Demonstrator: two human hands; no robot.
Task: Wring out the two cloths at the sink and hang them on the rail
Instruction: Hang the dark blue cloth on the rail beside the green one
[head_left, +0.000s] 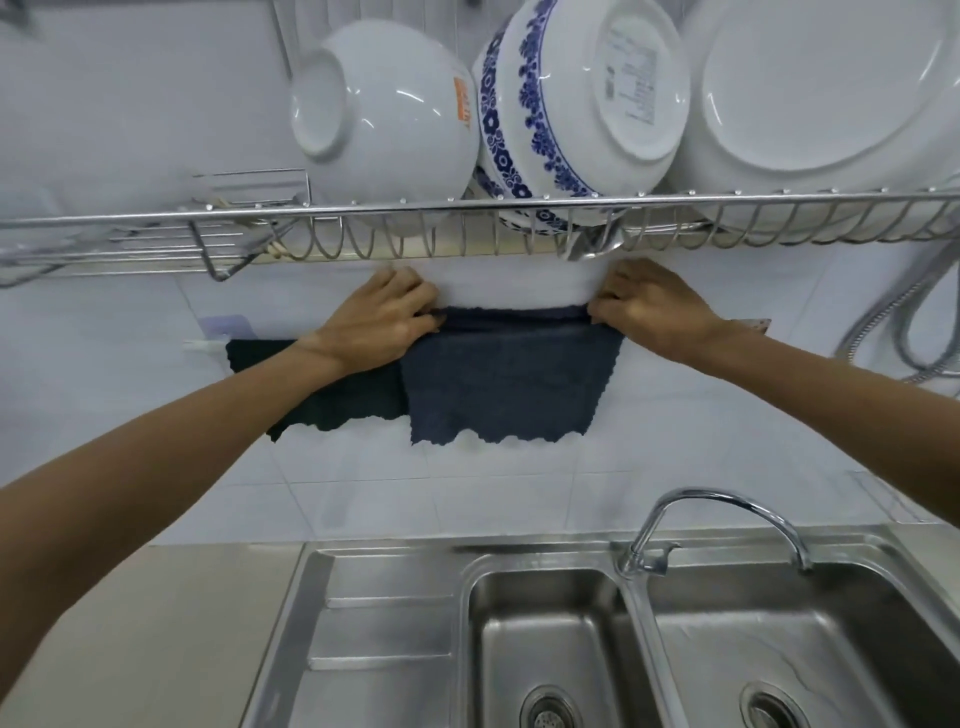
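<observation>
A grey-blue cloth (506, 384) hangs spread flat against the tiled wall under the dish rack. My left hand (382, 317) pinches its upper left corner and my right hand (652, 312) pinches its upper right corner, stretching the top edge level. A darker, almost black cloth (332, 400) hangs to its left, partly behind my left forearm and overlapped by the grey-blue one. The rail (200, 345) shows only as a short white end left of the dark cloth; the rest is hidden by the cloths.
A wire dish rack (467, 208) holding white and blue-patterned bowls and a plate juts out just above my hands. Below is a steel double sink (550, 644) with a curved tap (727, 512) and a drainboard on the left. A shower hose (904, 322) hangs at right.
</observation>
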